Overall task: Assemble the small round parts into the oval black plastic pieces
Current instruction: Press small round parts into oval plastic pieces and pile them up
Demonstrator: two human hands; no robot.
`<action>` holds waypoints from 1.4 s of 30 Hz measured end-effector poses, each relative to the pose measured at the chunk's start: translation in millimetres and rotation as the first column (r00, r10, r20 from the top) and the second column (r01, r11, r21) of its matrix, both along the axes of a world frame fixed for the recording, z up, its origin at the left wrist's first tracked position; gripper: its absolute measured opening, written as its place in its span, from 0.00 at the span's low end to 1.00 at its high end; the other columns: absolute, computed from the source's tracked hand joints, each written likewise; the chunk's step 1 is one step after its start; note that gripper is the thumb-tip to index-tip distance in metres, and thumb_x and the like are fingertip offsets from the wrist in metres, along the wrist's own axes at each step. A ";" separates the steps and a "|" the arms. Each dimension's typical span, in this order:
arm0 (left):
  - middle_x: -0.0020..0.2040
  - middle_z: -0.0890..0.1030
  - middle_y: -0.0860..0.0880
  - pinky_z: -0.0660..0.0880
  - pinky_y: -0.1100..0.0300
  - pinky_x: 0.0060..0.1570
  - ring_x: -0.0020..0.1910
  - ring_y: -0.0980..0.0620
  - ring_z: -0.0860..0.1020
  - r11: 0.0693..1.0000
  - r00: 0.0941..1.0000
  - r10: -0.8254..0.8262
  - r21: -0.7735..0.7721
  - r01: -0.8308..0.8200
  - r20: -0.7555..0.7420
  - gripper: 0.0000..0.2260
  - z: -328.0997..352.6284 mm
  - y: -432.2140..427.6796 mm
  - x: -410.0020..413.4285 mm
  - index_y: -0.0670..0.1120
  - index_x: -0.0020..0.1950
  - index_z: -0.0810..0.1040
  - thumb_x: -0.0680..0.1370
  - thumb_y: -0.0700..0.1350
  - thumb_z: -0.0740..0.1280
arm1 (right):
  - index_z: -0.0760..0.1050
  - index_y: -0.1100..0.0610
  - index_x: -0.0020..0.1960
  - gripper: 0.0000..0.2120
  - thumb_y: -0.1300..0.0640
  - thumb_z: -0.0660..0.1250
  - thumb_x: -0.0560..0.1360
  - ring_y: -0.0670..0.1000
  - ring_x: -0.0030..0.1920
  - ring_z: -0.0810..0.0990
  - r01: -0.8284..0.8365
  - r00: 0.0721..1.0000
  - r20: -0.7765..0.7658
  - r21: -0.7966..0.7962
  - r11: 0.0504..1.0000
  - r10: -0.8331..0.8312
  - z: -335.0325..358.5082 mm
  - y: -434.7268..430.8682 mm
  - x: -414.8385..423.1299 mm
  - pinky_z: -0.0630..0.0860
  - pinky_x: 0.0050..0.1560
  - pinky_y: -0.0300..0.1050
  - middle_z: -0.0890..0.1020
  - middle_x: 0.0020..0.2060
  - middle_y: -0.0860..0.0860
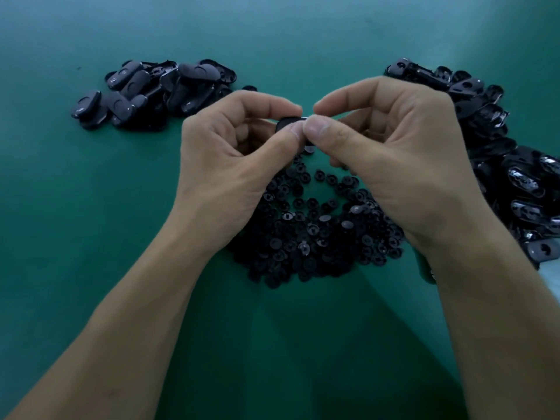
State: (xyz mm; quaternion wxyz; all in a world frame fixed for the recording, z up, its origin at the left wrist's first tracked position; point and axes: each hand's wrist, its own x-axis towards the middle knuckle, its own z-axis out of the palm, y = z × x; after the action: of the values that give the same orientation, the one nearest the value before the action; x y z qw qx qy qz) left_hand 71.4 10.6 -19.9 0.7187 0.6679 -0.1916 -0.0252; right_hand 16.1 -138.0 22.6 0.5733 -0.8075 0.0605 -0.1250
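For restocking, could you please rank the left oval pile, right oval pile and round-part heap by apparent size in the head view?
1. right oval pile, cropped by the frame
2. round-part heap, partly hidden
3. left oval pile, though farther away

I see a smooth matt green table (91, 207). Left pile of oval pieces (151, 92): matt black plastic. Right pile (515, 183): glossy. Round parts (312, 234): dull black plastic.

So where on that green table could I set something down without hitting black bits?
Bare green table lies outside the left hand, nearer than the left oval pile; far back between it and the right oval pile; and between the forearms, below the round parts. Crowded: under the hands and past the right hand.
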 end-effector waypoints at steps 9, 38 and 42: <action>0.35 0.85 0.51 0.76 0.64 0.37 0.35 0.57 0.82 1.000 1.000 0.002 0.015 -0.002 -0.008 0.04 1.2 -0.7 -0.9 0.48 0.44 0.80 0.74 0.43 0.74 | 0.81 0.48 0.41 0.06 0.56 0.74 0.76 0.44 0.33 0.80 0.007 1.000 0.023 -0.052 0.999 -0.006 -2.0 1.4 2.2 0.79 0.37 0.41 0.85 0.35 0.49; 0.37 0.85 0.53 0.77 0.67 0.36 0.34 0.59 0.82 1.000 1.000 -0.007 -0.006 0.007 0.001 0.02 3.0 -0.1 -2.4 0.46 0.46 0.82 0.78 0.41 0.72 | 0.81 0.50 0.42 0.05 0.54 0.72 0.77 0.44 0.30 0.78 0.067 0.998 -0.013 0.005 0.998 -0.067 -6.8 5.4 1.5 0.74 0.33 0.37 0.82 0.31 0.46; 0.37 0.85 0.53 0.77 0.67 0.37 0.34 0.59 0.81 1.000 1.000 0.014 0.011 -0.014 0.007 0.01 3.2 -0.5 -1.7 0.45 0.47 0.82 0.78 0.41 0.72 | 0.81 0.50 0.42 0.07 0.52 0.70 0.79 0.47 0.31 0.79 0.105 0.994 -0.033 -0.028 0.994 -0.106 -8.3 5.0 1.5 0.75 0.33 0.39 0.83 0.33 0.51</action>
State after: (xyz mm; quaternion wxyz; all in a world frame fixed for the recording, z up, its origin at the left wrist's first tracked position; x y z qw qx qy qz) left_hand 69.7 10.1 -16.8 0.7144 0.6734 -0.1895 -0.0190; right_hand 17.6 -133.0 14.3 0.5542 -0.8126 0.1112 -0.1420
